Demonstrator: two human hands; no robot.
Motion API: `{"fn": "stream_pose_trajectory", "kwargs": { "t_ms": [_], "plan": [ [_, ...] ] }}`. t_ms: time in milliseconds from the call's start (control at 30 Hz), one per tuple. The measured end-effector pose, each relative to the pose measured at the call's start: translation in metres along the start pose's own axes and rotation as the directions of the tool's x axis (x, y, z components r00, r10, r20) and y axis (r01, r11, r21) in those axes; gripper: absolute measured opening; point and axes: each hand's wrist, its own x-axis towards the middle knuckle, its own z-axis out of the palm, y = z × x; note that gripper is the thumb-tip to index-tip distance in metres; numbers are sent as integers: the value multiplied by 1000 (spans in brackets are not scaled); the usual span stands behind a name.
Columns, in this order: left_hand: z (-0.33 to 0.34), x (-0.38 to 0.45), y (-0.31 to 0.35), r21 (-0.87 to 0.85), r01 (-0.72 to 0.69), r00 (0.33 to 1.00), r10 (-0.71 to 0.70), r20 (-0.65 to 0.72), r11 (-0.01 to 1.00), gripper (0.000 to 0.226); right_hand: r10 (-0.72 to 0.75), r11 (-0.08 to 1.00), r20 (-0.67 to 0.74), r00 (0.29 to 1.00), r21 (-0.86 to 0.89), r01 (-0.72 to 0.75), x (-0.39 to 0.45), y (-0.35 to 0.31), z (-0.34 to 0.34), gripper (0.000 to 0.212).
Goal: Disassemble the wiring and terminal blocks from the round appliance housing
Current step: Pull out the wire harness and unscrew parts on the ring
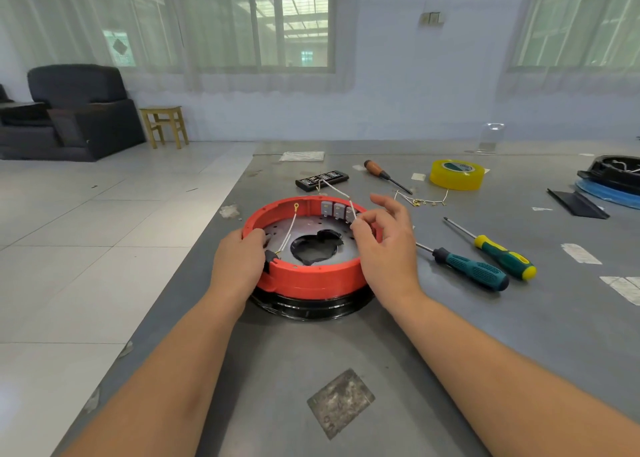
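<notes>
The round red housing (311, 278) sits on a black base on the grey table. Inside is a metal plate with a dark central hole. Three grey terminal blocks (337, 210) line its far inner wall. My left hand (239, 259) grips the housing's left rim. My right hand (384, 238) pinches a white wire (337, 189) beside the rightmost terminal block; that wire runs up and back toward the bit case. Another white wire (290, 228) with a yellow ring lug crosses the plate's left side.
Two green-handled screwdrivers (474, 271) (502, 255) lie right of the housing. A brown-handled screwdriver (384, 174), yellow tape roll (456, 174), black bit case (322, 179) and loose wires with lugs (424, 200) lie behind. The table's left edge runs close to the housing.
</notes>
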Motion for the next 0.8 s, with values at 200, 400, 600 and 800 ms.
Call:
{"fn": "stream_pose_trajectory", "kwargs": {
  "t_ms": [200,400,600,800],
  "plan": [
    [-10,4,1,63,57,995,-62,84,996,22,109,988,15,994,108,-110,9,8,0,19],
    [-25,1,9,81,24,996,-30,81,996,7,162,974,19,987,158,-162,13,13,-3,12],
    [-30,4,14,214,-32,991,4,133,976,21,124,987,25,992,98,-126,13,13,-5,14],
    [6,2,67,15,-209,971,206,122,978,34,-69,989,26,997,-132,72,13,12,-7,14]
  ]
}}
